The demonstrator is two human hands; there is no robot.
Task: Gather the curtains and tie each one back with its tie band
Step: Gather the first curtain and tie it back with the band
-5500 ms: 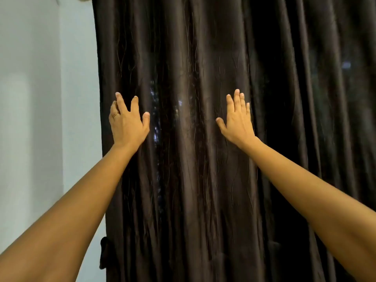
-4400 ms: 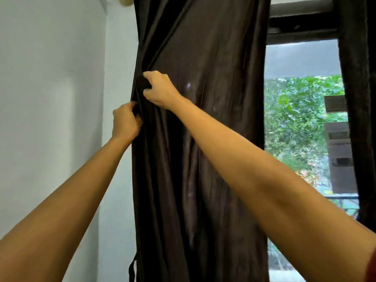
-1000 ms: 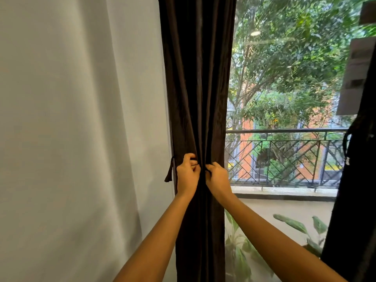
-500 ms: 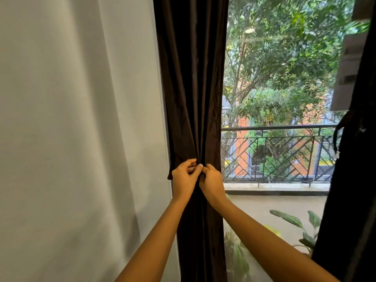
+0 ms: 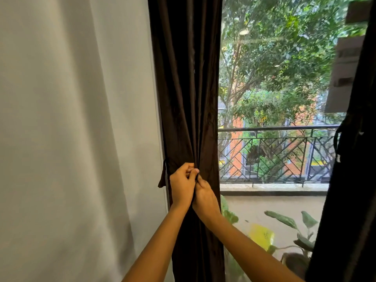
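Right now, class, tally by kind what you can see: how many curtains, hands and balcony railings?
Dark brown fabric curtains: 2 (gathered curtain, right-edge curtain)
Bare hands: 2 (left hand, right hand)
Black metal balcony railing: 1
Total: 5

Bright window (image 5: 274, 98) backlight, blurred edges

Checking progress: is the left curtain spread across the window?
No, the left curtain hangs gathered into a narrow column beside the wall.
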